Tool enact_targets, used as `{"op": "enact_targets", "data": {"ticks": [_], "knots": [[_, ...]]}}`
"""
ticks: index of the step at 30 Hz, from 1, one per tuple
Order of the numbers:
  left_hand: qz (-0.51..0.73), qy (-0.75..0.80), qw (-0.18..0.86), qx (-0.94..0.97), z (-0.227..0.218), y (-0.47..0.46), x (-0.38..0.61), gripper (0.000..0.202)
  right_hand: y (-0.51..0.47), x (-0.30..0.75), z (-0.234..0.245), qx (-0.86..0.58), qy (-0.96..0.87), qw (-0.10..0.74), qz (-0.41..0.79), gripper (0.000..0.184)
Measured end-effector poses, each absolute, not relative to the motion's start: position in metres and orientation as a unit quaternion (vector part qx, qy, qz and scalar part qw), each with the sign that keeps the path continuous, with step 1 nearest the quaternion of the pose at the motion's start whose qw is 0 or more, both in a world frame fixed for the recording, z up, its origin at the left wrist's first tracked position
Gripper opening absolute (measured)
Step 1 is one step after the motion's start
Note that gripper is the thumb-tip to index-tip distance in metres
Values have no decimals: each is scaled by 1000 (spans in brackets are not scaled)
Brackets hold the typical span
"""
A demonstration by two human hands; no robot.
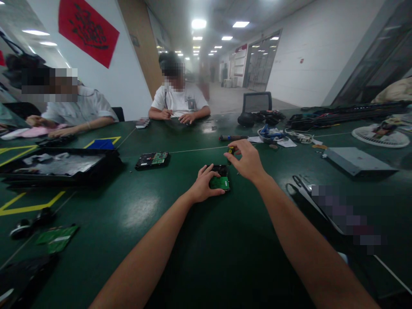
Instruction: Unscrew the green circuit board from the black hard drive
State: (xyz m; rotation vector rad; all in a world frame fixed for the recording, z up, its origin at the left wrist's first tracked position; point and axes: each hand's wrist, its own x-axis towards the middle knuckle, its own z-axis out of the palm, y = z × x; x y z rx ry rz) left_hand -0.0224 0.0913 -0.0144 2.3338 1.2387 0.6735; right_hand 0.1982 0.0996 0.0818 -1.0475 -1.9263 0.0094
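A hard drive with a green circuit board lies in front of me on the dark green table. My left hand grips it from the left, fingers over its far side and thumb along the near edge. Above the drive's right side, my right hand pinches a small screwdriver with a yellow and black handle. Its tip is too small and dark to make out. Tiny bits, perhaps screws, lie just right of the drive. Farther left rests a second hard drive, circuit board up.
A black tray-like casing sits left, with a loose green circuit board nearer me. Behind my right hand are a pen-shaped tool and a bowl. A grey metal box stands right. Two people work across the table.
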Motion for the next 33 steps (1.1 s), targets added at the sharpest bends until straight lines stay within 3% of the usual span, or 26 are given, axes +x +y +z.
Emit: {"op": "enact_targets", "data": {"ticks": [6,33], "knots": [[252,447,208,833,-17,90,-22,71,100,194,80,-414,-786,458,22,28],[254,447,210,831,-16,89,-22,70,98,194,80,-424,-783,455,-7,18]]}}
